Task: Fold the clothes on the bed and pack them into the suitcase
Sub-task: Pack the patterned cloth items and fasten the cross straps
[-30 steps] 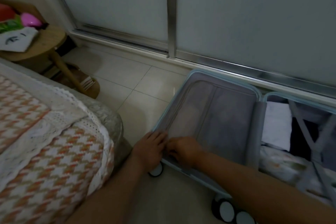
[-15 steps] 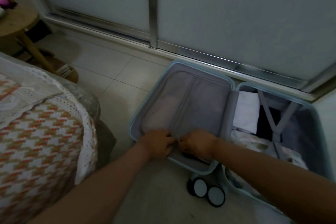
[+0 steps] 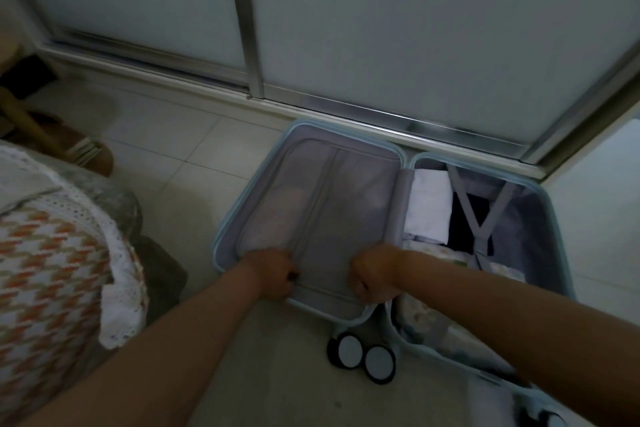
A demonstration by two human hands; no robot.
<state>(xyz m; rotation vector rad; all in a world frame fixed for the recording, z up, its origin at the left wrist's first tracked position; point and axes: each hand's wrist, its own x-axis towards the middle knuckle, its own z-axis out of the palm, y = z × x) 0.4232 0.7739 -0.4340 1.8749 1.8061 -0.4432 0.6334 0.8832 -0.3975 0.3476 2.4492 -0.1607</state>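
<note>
A light-blue suitcase [image 3: 221, 229] lies open on the floor. A grey mesh divider panel [image 3: 325, 204] covers its left half. My left hand [image 3: 273, 276] grips the panel's near edge with curled fingers. My right hand [image 3: 374, 279] is curled on the same edge, near the hinge side; what it pinches is hidden. The right half holds a white folded garment [image 3: 429, 208], a dark garment [image 3: 464, 222] and a pale patterned one [image 3: 433, 253] under grey crossed straps [image 3: 481, 215]. The bed [image 3: 52, 253], with its houndstooth cover, is at the left.
Frosted sliding doors [image 3: 381, 28] with a metal track run behind the suitcase. Two suitcase wheels [image 3: 363, 354] stick out at the near edge. A wooden table leg [image 3: 20, 118] and sandals [image 3: 83, 152] are at the far left. Tiled floor separates bed and suitcase.
My right hand has slid right along the panel's near edge, away from my left hand, which stayed put. The view has swung right, so the small table has left the frame.
</note>
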